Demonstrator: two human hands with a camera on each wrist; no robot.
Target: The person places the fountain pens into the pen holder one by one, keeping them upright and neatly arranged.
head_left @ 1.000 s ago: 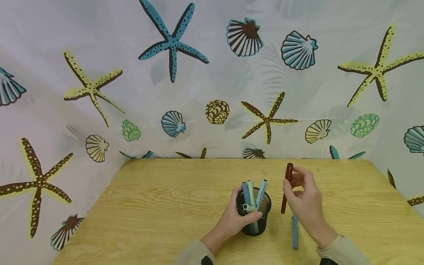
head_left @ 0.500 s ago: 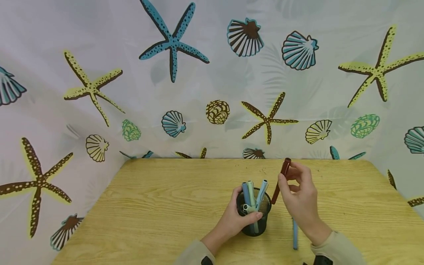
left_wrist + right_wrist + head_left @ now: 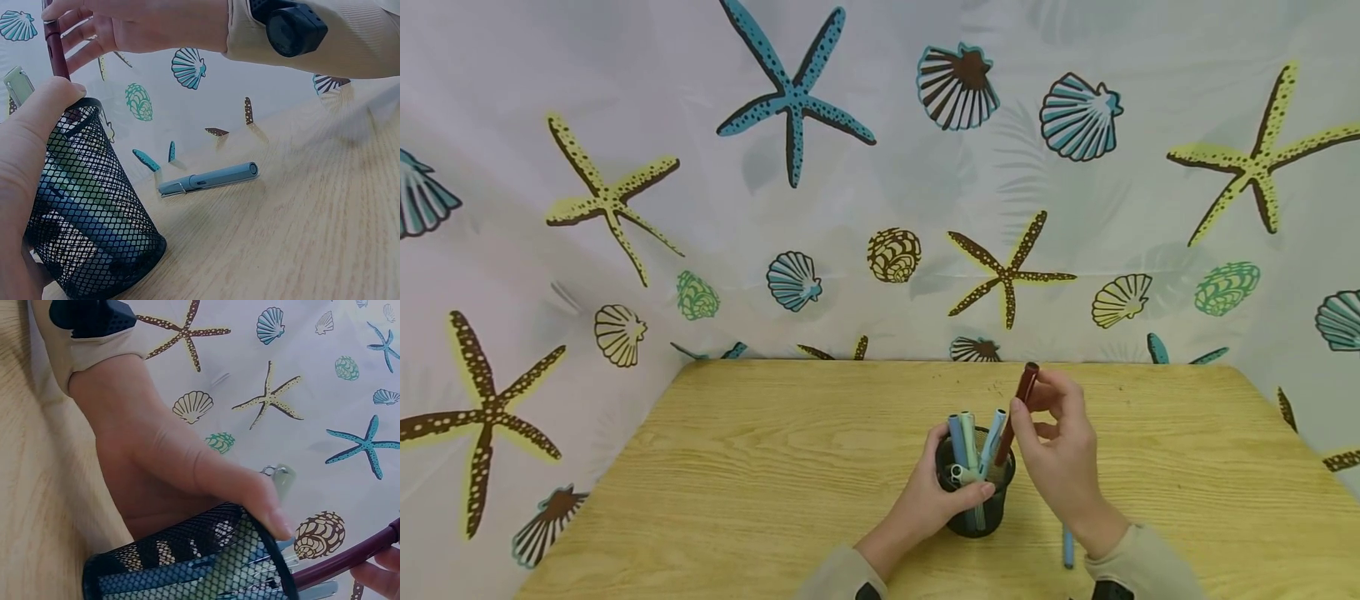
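A black mesh pen cup (image 3: 976, 500) stands on the wooden table (image 3: 760, 483) and holds several blue and pale green pens (image 3: 970, 437). My left hand (image 3: 936, 492) wraps around the cup (image 3: 87, 212), thumb on its rim. My right hand (image 3: 1060, 450) pinches a dark red pen (image 3: 1017, 408) near its top; the pen tilts with its lower end at the cup's rim (image 3: 340, 562). A blue pen (image 3: 209, 179) lies on the table right of the cup, partly hidden by my right wrist in the head view (image 3: 1067, 546).
A white curtain with starfish and shell prints (image 3: 880, 183) hangs behind and beside the table. The table's far edge (image 3: 955, 362) meets the curtain. Beige sleeves cover both wrists, and a black device is strapped over the right one (image 3: 294, 28).
My right hand has carried the dark red pen leftwards from beside the cup until its lower end reaches the cup's rim. The left hand and the cup have stayed put.
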